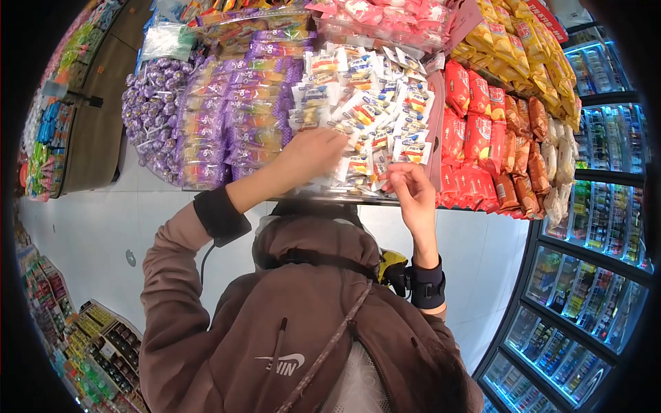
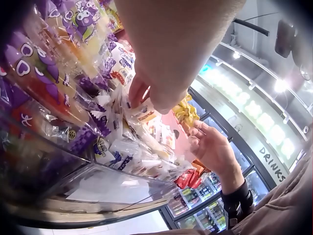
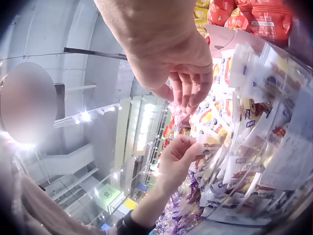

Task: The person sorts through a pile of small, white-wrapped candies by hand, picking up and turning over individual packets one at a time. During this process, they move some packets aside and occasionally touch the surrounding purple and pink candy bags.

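Note:
Small white packets with blue, red and yellow print (image 1: pixel 365 110) fill a clear bin. Over their near left part is my left hand (image 1: pixel 313 157); in the right wrist view the thumb and finger of that left hand (image 3: pixel 177 159) pinch the edge of a white packet (image 3: pixel 211 148). My right hand (image 1: pixel 415 199) hovers at the near right edge of the packets, fingers loosely bent, holding nothing. The left wrist view shows the same right hand (image 2: pixel 215 151) raised with nothing in it, while the left fingertips (image 2: pixel 139 93) reach down among the packets.
Purple-wrapped packs (image 1: pixel 237 113) and purple lollipops (image 1: pixel 155 103) lie left of the white packets. To the right are red packs (image 1: pixel 475 141), with yellow packs (image 1: pixel 516 51) behind. Lit drink coolers (image 1: pixel 606 138) line the right side; another shelf (image 1: pixel 89 110) stands left.

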`<state>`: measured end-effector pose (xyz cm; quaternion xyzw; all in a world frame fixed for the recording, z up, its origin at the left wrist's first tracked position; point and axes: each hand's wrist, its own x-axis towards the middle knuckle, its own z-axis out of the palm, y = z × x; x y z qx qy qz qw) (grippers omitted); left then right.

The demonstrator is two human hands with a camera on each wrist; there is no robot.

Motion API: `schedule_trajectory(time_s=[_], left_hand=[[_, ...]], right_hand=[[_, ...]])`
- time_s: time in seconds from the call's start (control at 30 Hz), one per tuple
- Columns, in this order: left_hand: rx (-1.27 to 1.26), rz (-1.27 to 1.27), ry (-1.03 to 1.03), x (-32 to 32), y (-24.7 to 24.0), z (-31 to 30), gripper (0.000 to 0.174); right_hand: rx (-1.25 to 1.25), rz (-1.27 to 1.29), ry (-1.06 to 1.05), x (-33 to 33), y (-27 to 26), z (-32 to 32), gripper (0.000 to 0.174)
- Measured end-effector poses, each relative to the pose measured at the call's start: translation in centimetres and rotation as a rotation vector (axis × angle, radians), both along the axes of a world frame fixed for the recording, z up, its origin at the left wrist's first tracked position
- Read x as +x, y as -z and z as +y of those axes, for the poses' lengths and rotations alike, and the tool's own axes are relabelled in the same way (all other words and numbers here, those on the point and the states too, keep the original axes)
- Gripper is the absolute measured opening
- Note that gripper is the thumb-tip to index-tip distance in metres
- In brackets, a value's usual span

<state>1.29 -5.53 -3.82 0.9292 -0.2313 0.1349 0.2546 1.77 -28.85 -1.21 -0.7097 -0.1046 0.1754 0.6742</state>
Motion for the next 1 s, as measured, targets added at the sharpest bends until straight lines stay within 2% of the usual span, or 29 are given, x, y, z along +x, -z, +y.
schedule_trajectory(time_s=[0.17,0.27,0.37,0.47,0.57,0.77,0.93,1.0], left_hand=[[-0.119,0.148,-0.092,0.1,-1.0,0.0,0.013],[-0.375,0.415,-0.186,0.2,-1.8,0.0,0.012],[-0.892,0.656,-0.218,0.1,-3.3,-0.1,0.012],[-1.180,0.926,-0.157,0.0,-4.5,0.0,0.011],[-1.321,1.010,-0.098,-0.9,-5.6,-0.2,0.010],[-1.354,1.030,-0.033,-1.7,-6.0,-0.5,0.009],[-1.279,0.946,-0.028,-2.1,-5.8,-1.3,0.012],[-1.284,0.881,-0.004,-1.9,-5.6,-1.4,0.014]], right_hand=[[-0.005,0.025,-0.018,0.1,0.1,0.4,0.014],[-0.027,0.017,-0.011,0.4,0.1,0.6,0.015],[-0.039,-0.012,0.037,0.7,-0.8,1.2,0.015],[-0.025,-0.016,0.053,0.6,-1.3,1.5,0.014],[-0.042,-0.024,0.002,0.2,-1.3,1.2,0.010],[0.020,-0.014,0.076,-0.3,-1.8,1.6,0.012],[0.088,0.023,0.119,-0.8,-2.7,2.4,0.009],[0.079,0.035,0.015,-1.2,-2.5,2.6,0.007]])
